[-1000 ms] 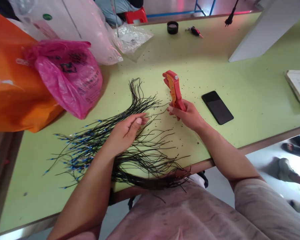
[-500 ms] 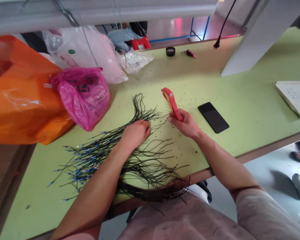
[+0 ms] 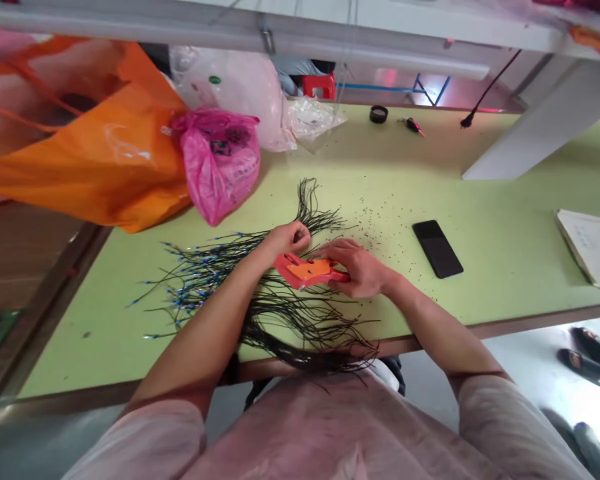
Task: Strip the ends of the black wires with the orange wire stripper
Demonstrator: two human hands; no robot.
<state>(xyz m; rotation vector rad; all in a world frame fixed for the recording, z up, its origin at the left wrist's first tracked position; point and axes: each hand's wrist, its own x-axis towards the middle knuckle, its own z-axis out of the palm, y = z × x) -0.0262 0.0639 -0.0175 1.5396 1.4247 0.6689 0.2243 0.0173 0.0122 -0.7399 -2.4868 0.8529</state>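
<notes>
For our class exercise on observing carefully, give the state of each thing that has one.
Left hand: fingers curled, grip unclear
Right hand: closed, gripping
Red-orange tool: held in that hand
Black wires: loose, spread out
Phone: lying flat, screen dark
Power plug: unplugged
Pink bag: bulging

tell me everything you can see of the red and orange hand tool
The hand tool is red with an orange side part and looks like plastic. The right hand grips its handle end, partly hiding it. It is held sideways, its head beside the left hand, above the black wires; whether it touches them is unclear.
</notes>
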